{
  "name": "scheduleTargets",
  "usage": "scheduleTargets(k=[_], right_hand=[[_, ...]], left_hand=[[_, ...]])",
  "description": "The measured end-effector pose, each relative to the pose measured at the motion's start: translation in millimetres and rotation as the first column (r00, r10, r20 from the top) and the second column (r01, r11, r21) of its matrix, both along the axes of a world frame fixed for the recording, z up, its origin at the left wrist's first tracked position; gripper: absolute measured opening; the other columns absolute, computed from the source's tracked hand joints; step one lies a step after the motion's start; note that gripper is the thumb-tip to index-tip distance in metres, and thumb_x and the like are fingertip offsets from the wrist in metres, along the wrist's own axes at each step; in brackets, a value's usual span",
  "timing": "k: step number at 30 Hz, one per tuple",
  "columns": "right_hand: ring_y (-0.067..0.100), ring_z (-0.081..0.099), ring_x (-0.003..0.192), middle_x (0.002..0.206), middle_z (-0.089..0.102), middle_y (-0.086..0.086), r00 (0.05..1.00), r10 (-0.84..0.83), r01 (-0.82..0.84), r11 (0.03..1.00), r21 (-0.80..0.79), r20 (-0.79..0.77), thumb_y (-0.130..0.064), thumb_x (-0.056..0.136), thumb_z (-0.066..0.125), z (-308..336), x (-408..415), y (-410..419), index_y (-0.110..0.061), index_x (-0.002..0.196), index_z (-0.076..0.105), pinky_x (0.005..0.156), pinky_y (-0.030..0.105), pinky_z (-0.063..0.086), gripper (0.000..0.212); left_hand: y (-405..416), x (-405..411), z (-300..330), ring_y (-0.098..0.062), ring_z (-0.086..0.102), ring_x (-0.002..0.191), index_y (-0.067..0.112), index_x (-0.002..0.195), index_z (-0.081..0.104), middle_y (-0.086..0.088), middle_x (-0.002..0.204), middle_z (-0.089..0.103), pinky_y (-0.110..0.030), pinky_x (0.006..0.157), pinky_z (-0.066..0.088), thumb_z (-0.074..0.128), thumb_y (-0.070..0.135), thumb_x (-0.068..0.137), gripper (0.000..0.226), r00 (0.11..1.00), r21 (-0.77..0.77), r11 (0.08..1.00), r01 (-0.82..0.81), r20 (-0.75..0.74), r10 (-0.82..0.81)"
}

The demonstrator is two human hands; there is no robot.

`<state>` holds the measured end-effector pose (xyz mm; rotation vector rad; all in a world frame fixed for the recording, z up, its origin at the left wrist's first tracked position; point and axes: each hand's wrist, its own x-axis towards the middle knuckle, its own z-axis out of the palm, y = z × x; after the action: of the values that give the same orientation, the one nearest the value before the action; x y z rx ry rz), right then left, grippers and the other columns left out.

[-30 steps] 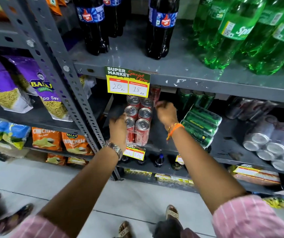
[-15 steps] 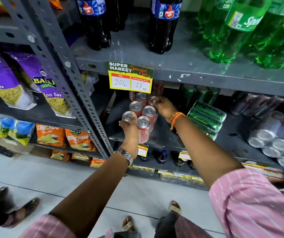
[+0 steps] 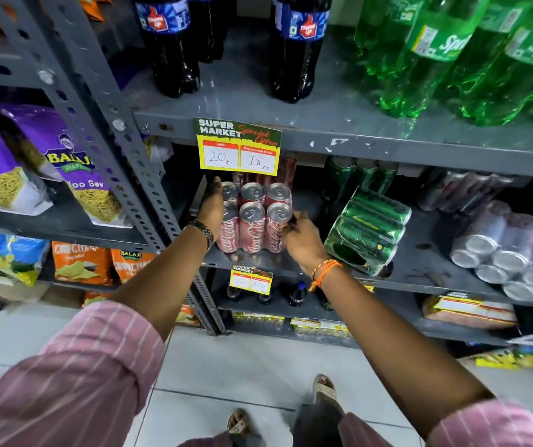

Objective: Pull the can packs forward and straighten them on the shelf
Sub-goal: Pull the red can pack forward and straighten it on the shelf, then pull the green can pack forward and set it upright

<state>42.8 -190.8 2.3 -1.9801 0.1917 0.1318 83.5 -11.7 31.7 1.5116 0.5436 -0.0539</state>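
Observation:
A shrink-wrapped pack of red cola cans (image 3: pixel 254 217) stands upright near the front edge of the grey middle shelf (image 3: pixel 426 275). My left hand (image 3: pixel 212 201) presses flat against the pack's left side. Around its front right corner wraps my right hand (image 3: pixel 302 241). More red cans stand behind it, partly hidden by the yellow price tag (image 3: pixel 237 148). A green can pack (image 3: pixel 370 229) lies tilted on its side just right of my right hand. A silver can pack (image 3: pixel 510 253) lies on its side at the far right.
Dark cola bottles (image 3: pixel 297 43) and green soda bottles (image 3: pixel 452 53) stand on the shelf above. Snack bags (image 3: pixel 65 162) fill the rack to the left, past a perforated steel upright (image 3: pixel 129 150). Small bottles and packets sit on lower shelves. My sandalled feet are on the tiled floor.
The red can pack has been turned so its wide face points forward and it stands closer to the shelf's front edge. Both hands moved from its top to its two sides.

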Motion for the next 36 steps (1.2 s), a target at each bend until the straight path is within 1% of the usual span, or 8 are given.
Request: scheduleTargets(k=[8, 10, 12, 19, 22, 27, 31, 36], right_hand=[[0.032, 0.068, 0.100, 0.111, 0.072, 0.023, 0.998, 0.021, -0.012, 0.988, 0.153, -0.062, -0.006, 0.095, 0.049, 2.1, 4.2, -10.1, -0.005, 0.105, 0.069, 0.095, 0.048, 0.050, 0.022], [0.017, 0.064, 0.087, 0.098, 0.071, 0.012, 0.999, -0.009, 0.017, 0.977, 0.211, -0.035, -0.006, 0.097, 0.051, 6.3, 0.1, -19.6, -0.013, 0.090, 0.067, 0.088, 0.040, 0.049, 0.019], [0.012, 0.061, 0.093, 0.093, 0.065, -0.005, 0.997, -0.077, 0.073, 0.962, 0.264, 0.003, -0.006, 0.096, 0.054, 11.1, -4.1, -36.5, -0.015, 0.102, 0.065, 0.096, 0.037, 0.051, 0.015], [0.021, 0.063, 0.098, 0.103, 0.066, 0.011, 0.927, -0.365, 0.299, 0.861, 0.411, 0.090, 0.010, 0.094, 0.044, 30.3, -12.2, -132.7, -0.005, 0.108, 0.064, 0.086, 0.030, 0.057, 0.029], [0.019, 0.062, 0.087, 0.090, 0.065, 0.009, 0.892, -0.445, 0.367, 0.820, 0.440, 0.085, 0.008, 0.095, 0.046, 33.6, -6.1, -175.2, -0.005, 0.103, 0.063, 0.077, 0.025, 0.054, 0.023], [0.019, 0.055, 0.073, 0.079, 0.058, 0.011, 0.861, -0.509, 0.443, 0.767, 0.464, 0.020, 0.020, 0.089, 0.035, 29.1, -4.3, -220.1, -0.004, 0.088, 0.061, 0.072, 0.028, 0.048, 0.035], [0.022, 0.058, 0.086, 0.091, 0.066, 0.013, 0.886, -0.460, 0.429, 0.861, 0.273, 0.056, 0.013, 0.090, 0.046, 24.5, 13.5, -246.0, 0.005, 0.102, 0.069, 0.081, 0.029, 0.046, 0.027], [0.016, 0.047, 0.097, 0.093, 0.054, 0.007, 0.997, -0.062, 0.074, 0.967, -0.246, 0.056, -0.019, 0.093, 0.066, 24.2, 81.2, -255.7, -0.012, 0.086, 0.062, 0.085, 0.028, 0.039, 0.011]], left_hand=[[4.0, -3.4, -12.4, -0.032, 0.049, 0.142, 0.020, 0.153, 0.044, -0.010, 0.159, 0.047, -0.043, 0.118, 0.039, 0.032, 0.055, 0.101, 0.063, 0.999, 0.259, 0.965, 0.030, -0.042, -0.020], [-2.8, -12.8, -8.7, -0.034, 0.052, 0.139, 0.023, 0.154, 0.042, -0.010, 0.155, 0.052, -0.042, 0.111, 0.043, 0.037, 0.051, 0.100, 0.061, 0.998, 0.378, 0.925, -0.038, 0.066, 0.014], [-16.5, -25.9, 1.7, -0.037, 0.062, 0.124, 0.020, 0.147, 0.051, -0.015, 0.137, 0.066, -0.040, 0.097, 0.049, 0.045, 0.045, 0.097, 0.057, 0.978, 0.427, 0.895, -0.126, 0.206, 0.040], [-96.2, -71.1, 22.1, -0.021, 0.057, 0.134, 0.022, 0.143, 0.056, -0.001, 0.145, 0.061, -0.040, 0.115, 0.043, 0.052, 0.047, 0.087, 0.062, 0.930, 0.283, 0.958, -0.046, 0.362, -0.062], [-136.6, -78.9, 18.6, -0.014, 0.056, 0.134, 0.023, 0.141, 0.058, 0.002, 0.146, 0.060, -0.039, 0.118, 0.040, 0.055, 0.047, 0.084, 0.062, 0.948, 0.168, 0.986, 0.021, 0.309, -0.073], [-181.3, -57.7, 11.1, -0.016, 0.049, 0.142, 0.022, 0.149, 0.049, -0.001, 0.158, 0.048, -0.040, 0.120, 0.037, 0.059, 0.037, 0.097, 0.055, 0.966, 0.277, 0.948, 0.159, 0.154, -0.207], [-212.8, -43.4, 5.9, -0.024, 0.050, 0.138, 0.004, 0.143, 0.052, -0.004, 0.140, 0.057, -0.020, 0.096, 0.039, 0.063, 0.021, 0.096, 0.051, 1.000, -0.007, 1.000, 0.024, 0.008, -0.024], [-247.1, -47.7, -7.8, -0.037, 0.058, 0.124, 0.000, 0.143, 0.050, -0.015, 0.131, 0.059, -0.043, 0.094, 0.043, 0.059, 0.016, 0.096, 0.050, 0.953, -0.282, 0.940, -0.195, -0.280, 0.113]])
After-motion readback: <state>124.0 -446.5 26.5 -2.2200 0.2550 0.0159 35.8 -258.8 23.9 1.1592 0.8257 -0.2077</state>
